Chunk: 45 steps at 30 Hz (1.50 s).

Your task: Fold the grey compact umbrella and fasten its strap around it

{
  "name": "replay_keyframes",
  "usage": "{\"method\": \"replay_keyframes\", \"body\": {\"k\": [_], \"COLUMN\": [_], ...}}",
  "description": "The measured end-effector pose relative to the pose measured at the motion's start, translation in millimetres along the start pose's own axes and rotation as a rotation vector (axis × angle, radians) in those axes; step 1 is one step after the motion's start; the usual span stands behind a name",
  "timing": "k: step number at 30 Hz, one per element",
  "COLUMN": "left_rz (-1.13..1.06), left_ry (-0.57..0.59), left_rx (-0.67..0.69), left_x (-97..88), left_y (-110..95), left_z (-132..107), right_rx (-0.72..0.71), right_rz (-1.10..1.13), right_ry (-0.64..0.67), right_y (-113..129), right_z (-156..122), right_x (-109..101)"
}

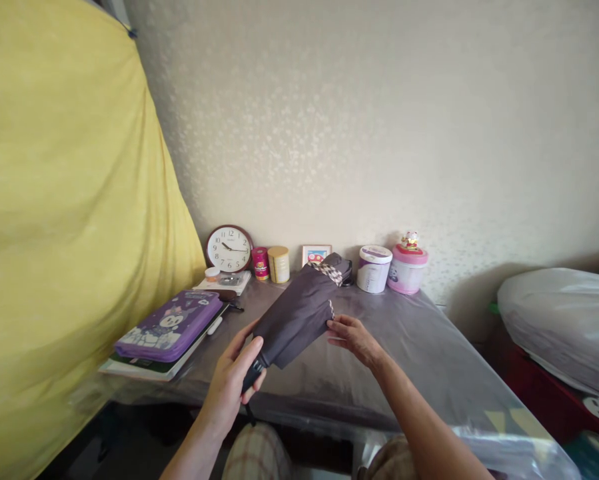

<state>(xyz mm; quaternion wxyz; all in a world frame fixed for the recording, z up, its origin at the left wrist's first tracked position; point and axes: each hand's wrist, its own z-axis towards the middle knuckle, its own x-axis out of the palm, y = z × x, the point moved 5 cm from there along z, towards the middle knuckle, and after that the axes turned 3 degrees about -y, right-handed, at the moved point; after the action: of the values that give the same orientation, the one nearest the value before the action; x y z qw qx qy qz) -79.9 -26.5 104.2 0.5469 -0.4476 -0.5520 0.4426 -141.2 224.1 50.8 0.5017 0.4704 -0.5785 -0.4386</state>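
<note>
A dark folding umbrella [296,310] with a checkered trim lies tilted in the air above the table, its canopy collapsed but loose. My left hand [239,367] is wrapped round its black handle at the lower end. A dark strap hangs below that handle. With thumb and fingers, my right hand [352,337] pinches the edge of a canopy fold on the right side. The far end of the umbrella points up and to the right, partly covering a small framed picture [315,252].
On the table [429,373], a purple zip case [172,327] rests on books at left. Along the wall stand a round clock [229,249], a pink tin [260,263], a yellow canister [279,265], a white tub [374,270] and a pink-lidded tub [406,273]. A yellow curtain [79,200] hangs left.
</note>
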Motion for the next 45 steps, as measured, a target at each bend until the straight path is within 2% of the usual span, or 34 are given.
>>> {"method": "replay_keyframes", "body": {"k": [7,13,18,26,31,35,37,42,45], "left_rz": [0.005,0.022,0.057,0.219,0.182,0.168,0.154,0.098,0.063], "left_ry": [0.002,-0.022,-0.008,0.068,0.102,0.050,0.040,0.084,0.088], "left_rx": [0.013,0.021,0.042,0.036,0.032,0.029,-0.013,-0.082,-0.115], "left_x": [-5.3,-14.3,-13.2,3.3,10.9,11.4,10.4,3.9,-4.2], "left_y": [3,12,21,44,56,61,65,68,67], "left_z": [4,13,17,3,-7,-8,-7,-6,-4], "right_rx": [-0.055,-0.253,-0.390,-0.282,-0.292,-0.336,-0.428,-0.824,-0.941], "right_rz": [-0.069,-0.061,-0.048,0.234,0.193,0.031,-0.140,-0.860,-1.214], "right_ry": [-0.073,-0.054,-0.060,-0.154,-0.197,-0.192,-0.145,0.163,0.315], "right_y": [18,54,70,66,60,56,58,60,50], "right_z": [-11,-33,-44,-41,-38,-35,-36,-60,-71], "right_x": [-5,-5,7,23,27,30,33,57,71]}}
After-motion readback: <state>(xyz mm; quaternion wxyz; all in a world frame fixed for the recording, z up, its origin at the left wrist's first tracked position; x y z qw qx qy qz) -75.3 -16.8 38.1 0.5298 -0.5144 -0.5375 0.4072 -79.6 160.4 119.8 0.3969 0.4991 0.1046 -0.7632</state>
